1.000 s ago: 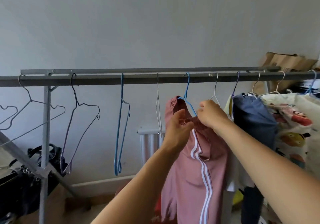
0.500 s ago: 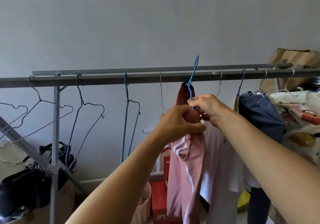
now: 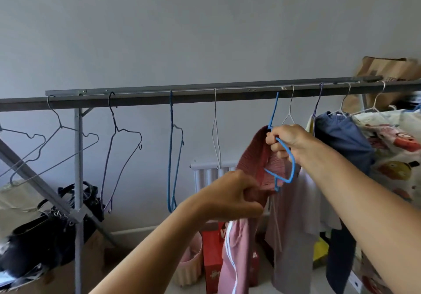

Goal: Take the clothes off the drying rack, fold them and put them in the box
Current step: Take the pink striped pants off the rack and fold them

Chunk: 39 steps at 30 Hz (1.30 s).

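Pink trousers [image 3: 255, 157] with white side stripes hang bunched below the grey drying rack bar [image 3: 205, 99]. My left hand [image 3: 232, 193] grips the trousers' waistband and pulls it down and left. My right hand [image 3: 287, 141] grips a blue wire hanger [image 3: 284, 154], whose hook reaches up to the bar. The hanger's lower loop shows bare in front of the pink cloth. Further right on the rack hang a white garment [image 3: 300, 202], a navy blue garment [image 3: 341, 138] and a cartoon-print cloth [image 3: 396, 154].
Several bare wire hangers [image 3: 123, 148] hang along the bar's left half. A black bag [image 3: 45, 232] sits on cardboard at lower left. A pink bin [image 3: 191, 261] and a red box [image 3: 211, 255] stand on the floor; a brown paper bag [image 3: 387, 68] is at upper right.
The blue hanger came down from above the bar and its hook is at the bar again. My left hand dragged the pink trousers down off the hanger, baring its lower loop.
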Available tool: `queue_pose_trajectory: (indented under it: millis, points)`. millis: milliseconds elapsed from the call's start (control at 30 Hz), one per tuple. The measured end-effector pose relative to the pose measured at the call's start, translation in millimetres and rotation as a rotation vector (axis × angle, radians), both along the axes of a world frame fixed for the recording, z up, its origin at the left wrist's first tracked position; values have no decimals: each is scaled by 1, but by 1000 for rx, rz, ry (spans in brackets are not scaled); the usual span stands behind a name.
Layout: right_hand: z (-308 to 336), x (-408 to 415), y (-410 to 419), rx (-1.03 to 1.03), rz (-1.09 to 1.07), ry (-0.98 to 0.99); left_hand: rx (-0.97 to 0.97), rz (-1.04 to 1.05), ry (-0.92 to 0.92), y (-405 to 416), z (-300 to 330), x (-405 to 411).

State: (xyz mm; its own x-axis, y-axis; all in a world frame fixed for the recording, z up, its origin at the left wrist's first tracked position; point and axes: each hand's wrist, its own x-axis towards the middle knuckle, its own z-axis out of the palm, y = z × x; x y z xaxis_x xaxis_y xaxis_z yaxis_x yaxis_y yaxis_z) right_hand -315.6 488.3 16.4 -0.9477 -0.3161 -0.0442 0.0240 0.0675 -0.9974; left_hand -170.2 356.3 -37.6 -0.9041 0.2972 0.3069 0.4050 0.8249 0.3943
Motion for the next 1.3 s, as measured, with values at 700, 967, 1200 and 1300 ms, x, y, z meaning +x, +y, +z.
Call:
queue_pose_trajectory:
  millis: [700,967,1200,1300]
  points:
    - [73,11,14,308,147,228,174,395,214,-54,9,-32]
    - [25,-18,-11,470,50,248,369,379,135,-86,34,-4]
    - [1,-8,-21,959,-129,569,383,343,43,-103,44,21]
    - [-5,29,-36,802,-227,1213,399,325,24,-110,45,30]
